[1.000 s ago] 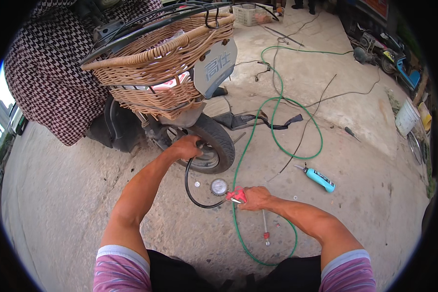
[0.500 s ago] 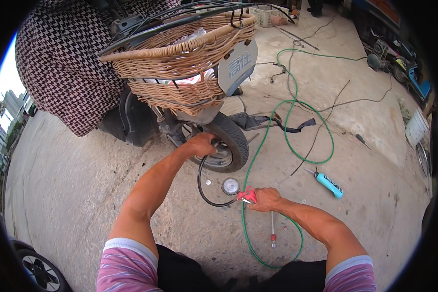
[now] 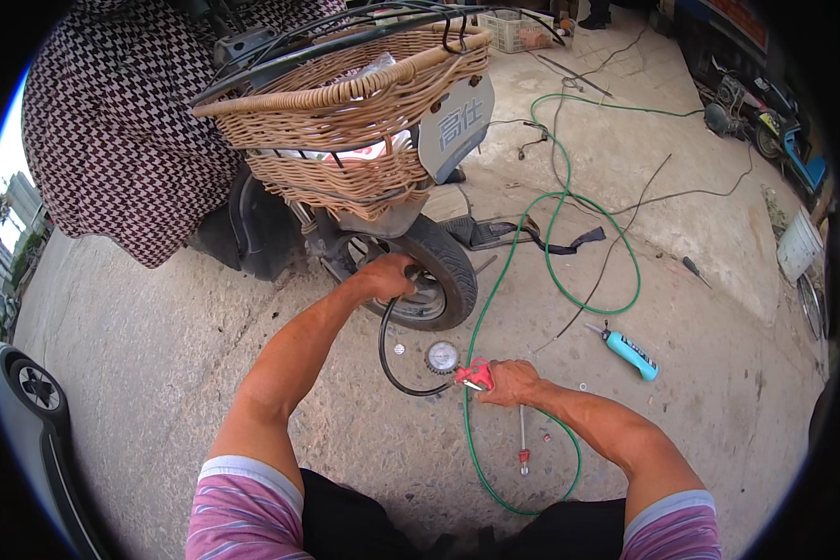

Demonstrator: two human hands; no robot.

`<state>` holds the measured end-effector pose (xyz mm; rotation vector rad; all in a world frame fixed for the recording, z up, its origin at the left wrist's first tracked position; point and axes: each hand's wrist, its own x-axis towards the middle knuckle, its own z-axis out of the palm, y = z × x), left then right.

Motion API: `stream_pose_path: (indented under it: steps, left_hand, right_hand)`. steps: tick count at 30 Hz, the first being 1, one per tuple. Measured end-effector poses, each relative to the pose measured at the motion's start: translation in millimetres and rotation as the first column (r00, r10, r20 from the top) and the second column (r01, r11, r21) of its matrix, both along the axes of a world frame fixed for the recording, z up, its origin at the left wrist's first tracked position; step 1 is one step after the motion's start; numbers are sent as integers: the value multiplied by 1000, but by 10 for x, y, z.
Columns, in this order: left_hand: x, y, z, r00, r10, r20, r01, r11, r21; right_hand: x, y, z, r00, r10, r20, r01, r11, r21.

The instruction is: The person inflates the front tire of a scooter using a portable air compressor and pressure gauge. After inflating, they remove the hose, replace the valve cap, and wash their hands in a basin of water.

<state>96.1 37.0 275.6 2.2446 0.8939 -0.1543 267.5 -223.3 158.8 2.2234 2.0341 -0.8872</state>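
L hand (image 3: 387, 277) is closed on the black hose's (image 3: 388, 359) end, at the front wheel (image 3: 448, 271), left of centre; R hand (image 3: 513, 383) grips the red inflator handle (image 3: 474, 374), gauge (image 3: 442, 357) just left. Prob. mid-job: hose up at the rim, not yet off; seating hidden, tyre fill can't tell. Wicker basket (image 3: 383, 182) above holds red/white packaging (image 3: 373, 150) + clear plastic (image 3: 379, 65). Far crate (image 3: 513, 37): orangey bits. Far-right white bucket (image 3: 800, 245): contents unclear.
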Motion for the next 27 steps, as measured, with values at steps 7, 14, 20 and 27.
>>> stream_pose_path:
  steps: [7,14,20,27]
  left_hand:
    - [23,-49,60,1000,17,-20,-17,1000,-11]
    - [-3,24,-58,999,-20,30,18,998,58]
    - [32,-27,-8,1000,-7,15,6,999,34]
    - [23,-21,-4,1000,18,-5,-18,1000,-5]
  right_hand:
    - [9,-9,-31,1000,-4,11,4,1000,2]
    - [-7,-9,25,1000,6,10,-6,1000,3]
    - [24,-24,-23,1000,2,11,-2,1000,6]
    - [14,-29,0,1000,6,2,-6,1000,23]
